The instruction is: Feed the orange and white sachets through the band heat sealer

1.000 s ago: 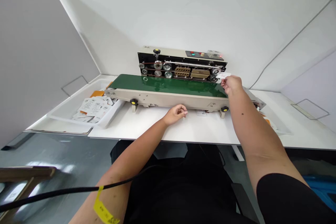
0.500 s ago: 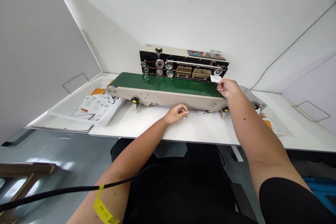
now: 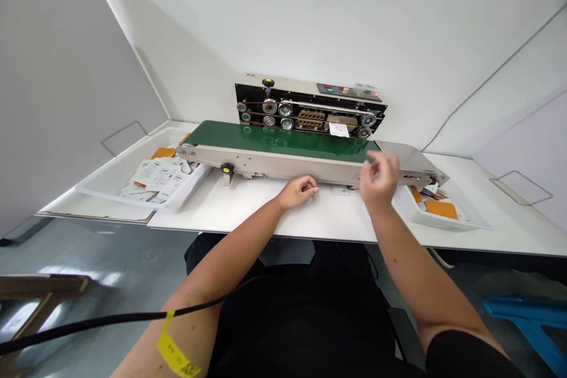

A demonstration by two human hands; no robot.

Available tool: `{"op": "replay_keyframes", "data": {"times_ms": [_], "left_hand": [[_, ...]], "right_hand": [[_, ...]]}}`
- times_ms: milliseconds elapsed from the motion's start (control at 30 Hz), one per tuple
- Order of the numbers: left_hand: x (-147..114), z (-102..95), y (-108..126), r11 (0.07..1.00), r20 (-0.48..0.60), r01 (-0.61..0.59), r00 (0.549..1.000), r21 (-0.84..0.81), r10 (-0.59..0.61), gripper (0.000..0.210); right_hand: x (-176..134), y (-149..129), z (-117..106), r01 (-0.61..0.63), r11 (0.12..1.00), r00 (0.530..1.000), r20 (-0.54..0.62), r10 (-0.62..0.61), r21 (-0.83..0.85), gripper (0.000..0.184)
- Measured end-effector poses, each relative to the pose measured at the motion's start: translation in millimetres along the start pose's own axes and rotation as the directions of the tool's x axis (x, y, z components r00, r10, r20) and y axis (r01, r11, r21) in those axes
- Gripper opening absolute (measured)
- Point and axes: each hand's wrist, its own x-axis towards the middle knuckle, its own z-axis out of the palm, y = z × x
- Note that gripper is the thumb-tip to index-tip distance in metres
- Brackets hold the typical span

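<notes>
A small white packet [image 3: 339,130] hangs at the heating blocks of a band sealing machine [image 3: 311,107], its upper edge in the machine's slot. In front runs the green conveyor belt [image 3: 266,140]. My right hand [image 3: 380,182] is in the air by the belt's front right side, apart from the packet. Its fingers are bent and somewhat blurred, with a gap between thumb and forefinger and nothing held. My left hand [image 3: 297,193] rests at the conveyor's front edge with curled fingers; I see nothing in it.
On the left, a clear plastic bin [image 3: 177,205] holds several white and orange packets. A second bin [image 3: 469,224] stands at the right with orange packets [image 3: 442,209]. A white card [image 3: 340,189] lies partly under the conveyor. A black cable [image 3: 110,320] crosses my left arm.
My right hand has let go of the white packet and drawn back toward me. The packet has moved left along the sealer. My left hand has stayed in place.
</notes>
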Motion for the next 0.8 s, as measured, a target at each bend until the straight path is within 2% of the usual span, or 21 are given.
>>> {"op": "replay_keyframes", "data": {"times_ms": [33, 67, 133, 200, 267, 367, 433, 500, 600, 667, 733, 800], "left_hand": [[0.7, -0.2, -1.3, 0.999, -0.007, 0.0, 1.0, 0.038, 0.0, 0.039], [1.6, -0.5, -2.9, 0.997, -0.013, -0.001, 1.0, 0.072, 0.002, 0.038], [3.4, -1.6, -6.8, 0.993, -0.024, -0.002, 1.0, 0.115, 0.005, 0.037], [4.8, -3.1, -10.6, 0.991, -0.039, -0.001, 0.999, 0.137, 0.006, 0.036], [5.6, -4.4, -13.3, 0.989, -0.044, 0.001, 0.999, 0.149, 0.006, 0.036], [5.5, -5.6, -13.8, 0.986, -0.022, -0.001, 1.0, 0.167, 0.004, 0.035], [4.6, -5.8, -11.9, 0.981, -0.009, 0.001, 1.0, 0.195, 0.001, 0.034], [3.3, -5.7, -9.0, 0.973, 0.009, -0.001, 1.0, 0.229, -0.001, 0.033], [1.4, -5.9, -3.6, 0.949, 0.043, -0.045, 0.999, 0.313, 0.033, 0.031], [0.7, -6.4, -0.6, 0.913, 0.064, -0.115, 0.993, 0.392, 0.098, 0.029], [0.8, -6.6, 1.1, 0.874, 0.113, -0.204, 0.979, 0.442, 0.172, 0.028], [1.1, -5.7, 0.7, 0.856, 0.188, -0.267, 0.961, 0.444, 0.203, 0.037]], "right_hand": [[-26.6, -3.7, -7.0, 0.109, 0.994, 0.986, 0.126, -0.11, 0.016, 0.022], [-51.5, -5.1, -12.0, 0.177, 0.983, 0.948, 0.26, -0.184, 0.048, 0.021], [-90.6, -1.3, -15.0, 0.203, 0.976, 0.855, 0.473, -0.214, 0.075, 0.024], [-111.9, 8.5, -10.3, 0.149, 0.989, 0.786, 0.606, -0.125, 0.01, 0.033], [-117.6, 19.0, -1.3, 0.08, 0.99, 0.73, 0.684, 0.018, -0.112, 0.047], [-111.9, 27.5, 13.1, 0.012, 0.953, 0.636, 0.738, 0.227, -0.304, 0.071], [-107.2, 27.9, 20.4, -0.011, 0.922, 0.592, 0.74, 0.318, -0.388, 0.078], [-104.7, 26.1, 24.4, -0.011, 0.925, 0.59, 0.745, 0.313, -0.38, 0.072], [-104.4, 22.9, 22.8, 0.028, 0.982, 0.633, 0.763, 0.129, -0.189, 0.052], [-104.9, 20.8, 17.6, 0.04, 0.999, 0.647, 0.762, -0.002, -0.031, 0.046], [-105.3, 18.4, 11.3, 0.022, 0.996, 0.637, 0.766, -0.084, 0.091, 0.043], [-105.2, 15.8, 5.4, -0.018, 0.984, 0.612, 0.78, -0.129, 0.177, 0.039]]}}
